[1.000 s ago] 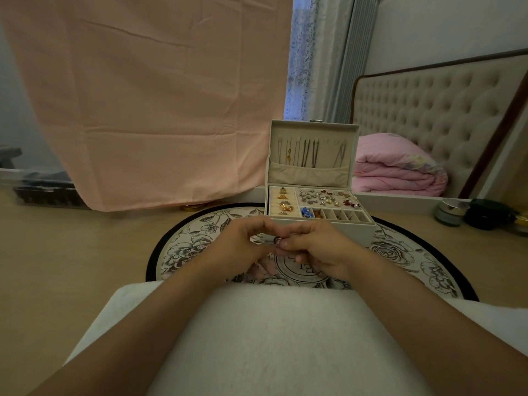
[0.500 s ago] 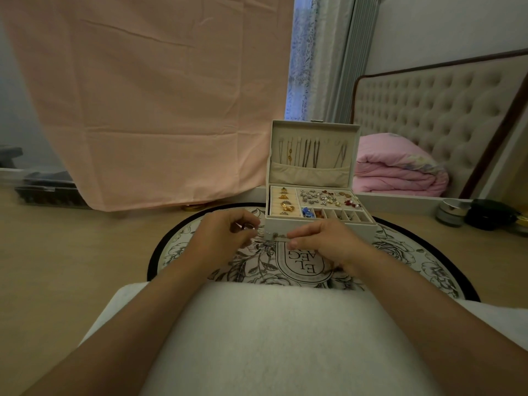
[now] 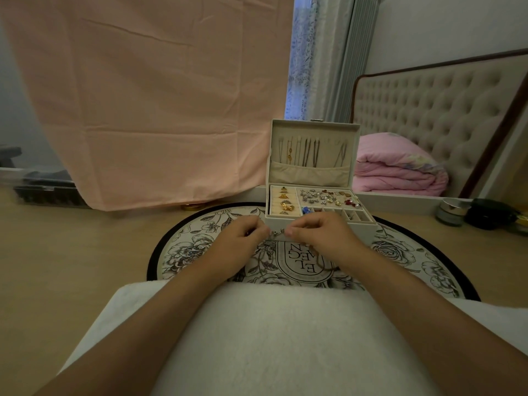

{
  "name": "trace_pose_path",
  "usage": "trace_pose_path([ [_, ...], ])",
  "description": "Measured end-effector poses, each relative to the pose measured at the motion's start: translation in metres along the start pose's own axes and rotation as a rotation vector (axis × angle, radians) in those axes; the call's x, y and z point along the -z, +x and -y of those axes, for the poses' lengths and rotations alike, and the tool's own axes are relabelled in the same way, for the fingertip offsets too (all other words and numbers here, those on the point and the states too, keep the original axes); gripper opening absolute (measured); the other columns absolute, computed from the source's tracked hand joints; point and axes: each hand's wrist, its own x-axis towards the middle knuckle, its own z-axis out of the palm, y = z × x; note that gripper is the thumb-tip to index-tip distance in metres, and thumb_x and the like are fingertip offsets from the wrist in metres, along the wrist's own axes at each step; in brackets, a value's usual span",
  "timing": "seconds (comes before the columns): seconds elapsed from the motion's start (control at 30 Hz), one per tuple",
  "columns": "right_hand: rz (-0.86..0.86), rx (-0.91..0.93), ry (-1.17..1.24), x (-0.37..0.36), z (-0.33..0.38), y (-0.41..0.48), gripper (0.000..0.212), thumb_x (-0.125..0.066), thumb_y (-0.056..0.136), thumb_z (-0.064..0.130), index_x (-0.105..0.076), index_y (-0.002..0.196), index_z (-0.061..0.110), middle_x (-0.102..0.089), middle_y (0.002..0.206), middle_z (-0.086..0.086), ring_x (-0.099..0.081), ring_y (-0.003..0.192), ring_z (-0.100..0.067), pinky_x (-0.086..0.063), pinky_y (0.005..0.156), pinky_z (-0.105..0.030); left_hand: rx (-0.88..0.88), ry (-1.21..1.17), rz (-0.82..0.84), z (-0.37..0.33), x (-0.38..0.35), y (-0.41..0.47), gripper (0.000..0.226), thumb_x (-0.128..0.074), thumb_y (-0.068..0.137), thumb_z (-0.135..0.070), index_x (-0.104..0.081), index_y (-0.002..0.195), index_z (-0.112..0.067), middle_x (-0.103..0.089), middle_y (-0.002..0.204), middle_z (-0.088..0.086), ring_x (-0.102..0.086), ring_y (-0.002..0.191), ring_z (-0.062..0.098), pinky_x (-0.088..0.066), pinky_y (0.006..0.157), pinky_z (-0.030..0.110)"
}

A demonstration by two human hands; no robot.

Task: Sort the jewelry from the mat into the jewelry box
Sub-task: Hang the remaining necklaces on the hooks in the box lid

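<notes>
Left hand point(image 3: 240, 238) and right hand point(image 3: 317, 235) each pinch one end of a silver chain point(image 3: 276, 232), grip closed tight, over the mat point(image 3: 183, 252), just before the open jewelry box point(image 3: 310, 177).

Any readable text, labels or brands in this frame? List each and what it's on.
"EL": in the oval at the centre of the mat, upside down to the camera.
"AEG": next line beyond it; reading uncertain.
"N": third line, the rest hidden by the right hand pinching a silver chain.
Jewelry box, jar: no legible text.
</notes>
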Motion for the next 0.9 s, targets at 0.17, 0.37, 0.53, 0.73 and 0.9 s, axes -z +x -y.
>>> trace_pose_path([
  [0.17,-0.041,0.017,0.154,0.002,-0.001,0.002,0.006,-0.079,0.082,0.016,-0.080,0.085,0.021,-0.076,0.082,0.011,-0.065,0.069,0.007,-0.047,0.069,-0.014,-0.031,0.098,0.084,0.003,0.000,-0.001,0.013,-0.061,0.096,-0.027,-0.070,0.088,-0.027,-0.067,0.075,-0.002,-0.056,0.063,0.006,-0.049,0.064,0.025],
  [0.37,-0.008,0.025,0.075,-0.001,-0.003,0.003,0.003,-0.077,0.085,0.017,-0.080,0.085,0.016,-0.071,0.068,0.013,-0.056,0.054,0.012,-0.041,0.065,-0.019,-0.075,0.206,0.029,0.002,-0.004,-0.001,0.010,-0.065,0.092,-0.033,-0.072,0.100,-0.033,-0.067,0.098,-0.015,-0.062,0.087,0.000,-0.052,0.080,0.026],
  [0.53,0.004,0.040,0.060,0.002,-0.001,0.002,0.005,-0.073,0.090,0.018,-0.077,0.091,0.015,-0.067,0.060,0.019,-0.055,0.050,0.013,-0.039,0.059,-0.012,-0.006,-0.098,0.026,-0.008,-0.013,-0.002,0.014,-0.070,0.091,-0.020,-0.077,0.103,-0.019,-0.077,0.088,-0.007,-0.071,0.082,0.002,-0.055,0.080,0.021],
  [0.73,0.055,0.065,0.028,0.004,0.001,0.001,0.010,-0.064,0.097,0.016,-0.070,0.091,0.010,-0.055,0.044,0.023,-0.051,0.042,0.011,-0.037,0.044,-0.005,0.030,-0.161,0.000,-0.009,-0.015,-0.002,0.011,-0.063,0.095,-0.013,-0.073,0.091,-0.011,-0.073,0.078,-0.002,-0.061,0.065,-0.003,-0.047,0.066,0.011],
  [0.9,0.094,0.033,0.082,0.000,-0.001,0.002,0.014,-0.063,0.097,0.020,-0.073,0.095,0.010,-0.061,0.061,0.007,-0.039,0.040,0.000,-0.033,0.040,-0.012,0.017,-0.238,0.066,-0.006,-0.016,-0.001,0.021,-0.066,0.091,-0.005,-0.072,0.107,-0.016,-0.076,0.096,0.002,-0.071,0.086,0.011,-0.055,0.077,0.019],
])
